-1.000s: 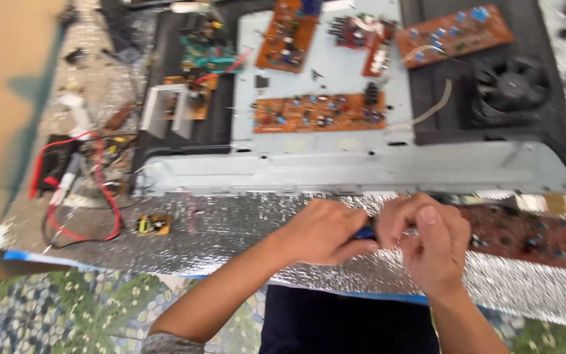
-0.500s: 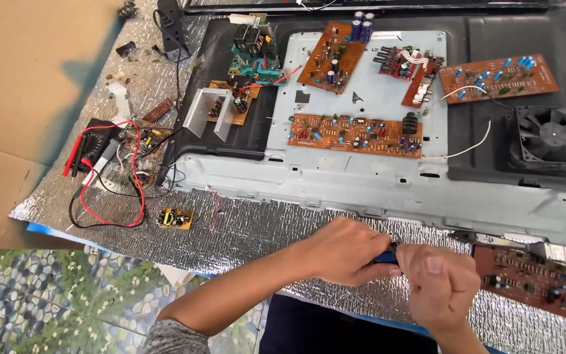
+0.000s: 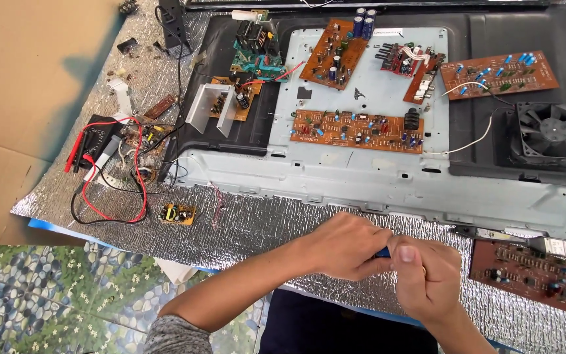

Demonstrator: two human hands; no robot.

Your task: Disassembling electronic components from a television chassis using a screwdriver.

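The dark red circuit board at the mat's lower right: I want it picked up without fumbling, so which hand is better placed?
Probably the right hand: it sits nearer the dark red circuit board. The left hand lies farther away, and both pinch a small blue object.

Since a second ago the left hand (image 3: 347,246) and right hand (image 3: 427,275) sit lower and closer together over the foil sheet (image 3: 250,226), both now pinching the small blue tool (image 3: 382,252).

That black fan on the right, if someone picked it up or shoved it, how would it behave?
The black fan looks like a plastic frame, so probably stiff and fairly light. It lies flat, so it would likely slide rather than roll or tip. Its thin blades seem breakable if pressed.
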